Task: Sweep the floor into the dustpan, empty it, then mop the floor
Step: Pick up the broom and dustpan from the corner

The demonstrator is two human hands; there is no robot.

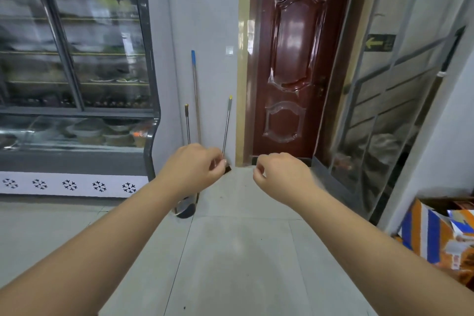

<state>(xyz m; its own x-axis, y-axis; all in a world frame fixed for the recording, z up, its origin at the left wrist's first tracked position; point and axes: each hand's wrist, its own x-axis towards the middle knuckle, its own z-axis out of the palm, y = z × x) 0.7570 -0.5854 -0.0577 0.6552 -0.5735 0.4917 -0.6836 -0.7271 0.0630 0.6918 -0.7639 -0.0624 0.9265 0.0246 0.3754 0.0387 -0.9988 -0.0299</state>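
Observation:
Three long-handled tools lean on the grey wall beside the door. The tallest is a pole with a blue tip [195,84]. A shorter pole with a brown tip [187,123] stands to its left, and a thin metal pole with a yellow tip [226,123] to its right. A dark tool head [186,209] rests on the floor below them. My left hand [196,165] reaches out with curled fingers right at the lower end of the yellow-tipped pole; whether it grips the pole is hidden. My right hand [279,174] hangs loosely curled and holds nothing.
A glass-fronted display fridge [77,72] fills the left side. A dark red door [295,64] stands straight ahead, with a screen door [384,110] open at the right. Orange and blue cartons [436,236] sit at the far right. The floor is pale grey tile [230,251].

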